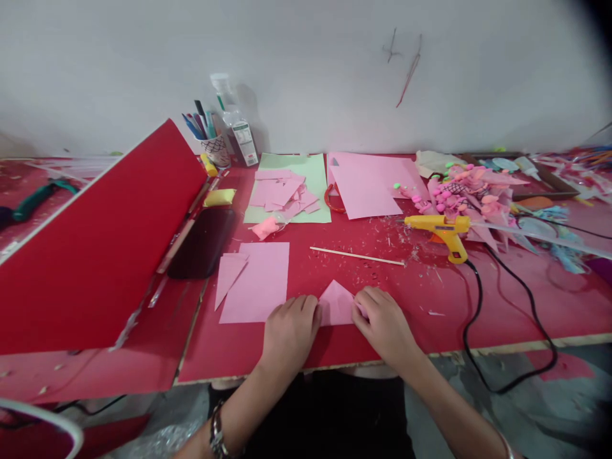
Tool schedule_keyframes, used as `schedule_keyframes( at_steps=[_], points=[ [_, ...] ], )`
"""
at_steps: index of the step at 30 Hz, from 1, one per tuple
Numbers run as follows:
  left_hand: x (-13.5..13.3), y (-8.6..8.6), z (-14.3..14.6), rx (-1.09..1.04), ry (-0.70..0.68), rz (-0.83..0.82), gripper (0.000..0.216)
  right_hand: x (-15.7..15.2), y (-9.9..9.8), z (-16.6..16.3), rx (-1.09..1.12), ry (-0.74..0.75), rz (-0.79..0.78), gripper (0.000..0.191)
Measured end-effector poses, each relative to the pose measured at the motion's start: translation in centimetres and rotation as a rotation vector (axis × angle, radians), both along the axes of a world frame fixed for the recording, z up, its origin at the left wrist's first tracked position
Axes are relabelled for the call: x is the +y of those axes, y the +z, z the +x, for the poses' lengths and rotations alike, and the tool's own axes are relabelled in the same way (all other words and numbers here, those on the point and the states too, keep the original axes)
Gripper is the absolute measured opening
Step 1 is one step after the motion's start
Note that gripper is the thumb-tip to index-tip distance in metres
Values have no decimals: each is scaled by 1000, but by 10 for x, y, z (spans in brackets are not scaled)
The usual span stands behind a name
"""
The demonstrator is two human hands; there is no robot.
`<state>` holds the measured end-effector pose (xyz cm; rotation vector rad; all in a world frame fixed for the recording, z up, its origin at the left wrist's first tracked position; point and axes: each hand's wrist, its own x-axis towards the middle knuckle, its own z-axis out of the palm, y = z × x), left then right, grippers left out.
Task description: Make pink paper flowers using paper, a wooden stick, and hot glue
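A small pink paper piece (pixel 336 305), folded to a point at the top, lies on the red table near its front edge. My left hand (pixel 291 328) grips its left side with curled fingers. At the right side, my right hand (pixel 385 324) pinches the same paper, fingers closed. Beside my left hand lies a flat pink sheet (pixel 258 287), with a folded pink triangle (pixel 230 274) partly over its left edge. Beyond my hands a thin wooden stick (pixel 356 256) rests on the table. Both thumbs hide part of the folded paper's edges.
A yellow glue gun (pixel 440 229) with a black cord lies to the right, before a heap of pink paper cones (pixel 478 197). Pink scraps (pixel 282 191) sit on a green sheet (pixel 268 164). A large red board (pixel 109 255) leans at left, near a dark phone-like object (pixel 203 243).
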<state>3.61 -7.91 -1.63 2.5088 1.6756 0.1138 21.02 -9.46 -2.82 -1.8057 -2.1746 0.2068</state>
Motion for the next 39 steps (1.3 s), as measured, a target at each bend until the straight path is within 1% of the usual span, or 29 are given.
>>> schedule_keyframes(
  at_steps=[4,7,12,19,24,28,30,32,37,39],
  points=[
    [2,2,3,33,18,-12,22,0,1,-2,-15,-8,22,15],
    [3,5,4,63,24,-31,23,1,1,-2,-28,-13,10,15],
    [5,8,6,85,34,-73,20,1,1,-3,-17,-22,33,15],
    [5,6,4,106,4,-62,21,1,2,-5,-29,-58,16,15],
    [6,7,4,135,-15,-59,21,1,0,-6,-46,-78,45,16],
    [8,5,1,109,-39,-52,20,1,0,-6,-61,-80,62,16],
    [10,3,-3,93,-78,-42,21,1,1,-6,-63,-82,59,16],
    [13,2,-8,85,-158,-17,22,1,1,-6,-68,-88,49,17],
    [29,7,-23,50,-460,-17,37,2,2,-6,-65,-82,59,18],
    [36,9,-29,27,-552,-29,40,2,1,-6,-64,-75,66,19]
  ],
)
